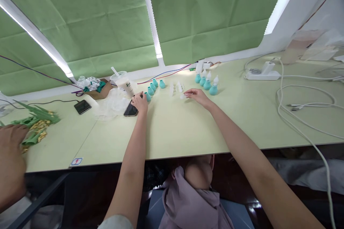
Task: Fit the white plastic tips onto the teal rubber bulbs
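My left hand [139, 103] reaches over the black phone [130, 110], with its fingers curled against the nearest teal rubber bulb [147, 96], which they partly hide. That bulb ends a slanting row of several teal bulbs [153, 86] without tips; one more teal bulb [162, 84] stands beside the row. My right hand [198, 97] is closed, its fingertips pinching a small translucent white piece [183, 96] close to the tabletop. Just beyond it lie small white plastic parts [180, 86] in two short rows. To the right stand several teal bulbs with white pointed tips [214, 87].
A drink cup with a straw [124, 84] stands behind a crumpled clear bag [110, 105]. Left are a cardboard box [100, 91], another phone [82, 107], green-and-yellow items [40, 123] and another person's hand [12, 143]. White cables and a power strip [262, 75] lie right.
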`<state>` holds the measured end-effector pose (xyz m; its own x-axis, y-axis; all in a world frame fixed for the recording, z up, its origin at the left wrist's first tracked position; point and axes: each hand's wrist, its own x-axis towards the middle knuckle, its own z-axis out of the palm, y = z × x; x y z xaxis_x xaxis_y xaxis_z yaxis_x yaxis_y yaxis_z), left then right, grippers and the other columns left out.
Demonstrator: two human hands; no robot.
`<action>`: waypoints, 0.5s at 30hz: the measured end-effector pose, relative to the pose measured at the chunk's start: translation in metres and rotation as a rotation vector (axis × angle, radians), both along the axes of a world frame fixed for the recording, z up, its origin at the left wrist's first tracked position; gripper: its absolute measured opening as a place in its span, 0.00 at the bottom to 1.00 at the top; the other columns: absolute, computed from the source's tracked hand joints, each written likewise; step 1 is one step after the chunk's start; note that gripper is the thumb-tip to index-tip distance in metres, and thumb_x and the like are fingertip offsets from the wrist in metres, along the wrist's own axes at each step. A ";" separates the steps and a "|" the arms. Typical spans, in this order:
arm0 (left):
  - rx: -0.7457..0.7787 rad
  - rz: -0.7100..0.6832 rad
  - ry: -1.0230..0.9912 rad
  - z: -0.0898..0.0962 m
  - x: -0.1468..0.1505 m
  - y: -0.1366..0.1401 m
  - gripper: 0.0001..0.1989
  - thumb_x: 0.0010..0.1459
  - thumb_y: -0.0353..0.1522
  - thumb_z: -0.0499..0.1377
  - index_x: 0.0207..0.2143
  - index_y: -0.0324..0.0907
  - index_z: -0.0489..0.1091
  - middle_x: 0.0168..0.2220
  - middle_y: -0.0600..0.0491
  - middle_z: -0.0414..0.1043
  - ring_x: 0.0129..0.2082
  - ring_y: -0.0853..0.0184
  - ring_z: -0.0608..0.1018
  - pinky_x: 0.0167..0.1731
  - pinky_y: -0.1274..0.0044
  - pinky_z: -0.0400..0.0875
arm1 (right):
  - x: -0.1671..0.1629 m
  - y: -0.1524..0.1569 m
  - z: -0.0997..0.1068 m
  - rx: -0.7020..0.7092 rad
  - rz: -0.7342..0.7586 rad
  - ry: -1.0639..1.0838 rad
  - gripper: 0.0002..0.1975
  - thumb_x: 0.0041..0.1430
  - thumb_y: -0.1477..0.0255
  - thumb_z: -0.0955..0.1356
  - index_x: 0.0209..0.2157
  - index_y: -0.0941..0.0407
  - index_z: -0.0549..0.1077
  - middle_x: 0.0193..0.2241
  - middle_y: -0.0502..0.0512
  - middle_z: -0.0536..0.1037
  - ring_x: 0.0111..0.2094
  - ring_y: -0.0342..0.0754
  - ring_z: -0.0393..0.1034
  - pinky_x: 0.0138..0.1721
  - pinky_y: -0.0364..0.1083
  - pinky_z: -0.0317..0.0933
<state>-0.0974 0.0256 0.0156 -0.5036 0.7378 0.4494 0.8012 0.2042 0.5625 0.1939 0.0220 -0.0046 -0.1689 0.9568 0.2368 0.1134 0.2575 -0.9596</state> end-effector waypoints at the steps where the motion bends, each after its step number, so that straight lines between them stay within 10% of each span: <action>1: -0.032 -0.013 0.016 -0.001 0.001 0.001 0.15 0.59 0.39 0.51 0.45 0.46 0.70 0.50 0.49 0.70 0.53 0.56 0.65 0.52 0.61 0.56 | 0.000 0.000 0.000 0.000 0.001 0.001 0.14 0.47 0.63 0.71 0.34 0.57 0.76 0.34 0.55 0.78 0.35 0.47 0.71 0.46 0.52 0.64; 9: 0.015 -0.145 0.049 -0.011 0.007 0.006 0.10 0.54 0.32 0.58 0.40 0.43 0.70 0.46 0.47 0.70 0.51 0.56 0.67 0.49 0.64 0.60 | -0.002 -0.002 0.003 -0.013 0.051 0.032 0.17 0.49 0.63 0.69 0.41 0.54 0.75 0.36 0.54 0.77 0.36 0.45 0.70 0.44 0.50 0.64; 15: 0.231 -0.707 -0.001 -0.012 0.036 0.002 0.12 0.58 0.33 0.52 0.45 0.42 0.65 0.40 0.50 0.70 0.40 0.66 0.71 0.44 0.73 0.66 | -0.009 -0.013 0.016 0.034 0.087 0.012 0.16 0.50 0.60 0.68 0.38 0.55 0.77 0.40 0.55 0.77 0.40 0.47 0.68 0.44 0.48 0.62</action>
<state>-0.0615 0.0274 0.0041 0.0560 0.7731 0.6319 0.6971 -0.4833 0.5296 0.1853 0.0089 0.0116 -0.2476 0.9301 0.2712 0.0778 0.2981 -0.9513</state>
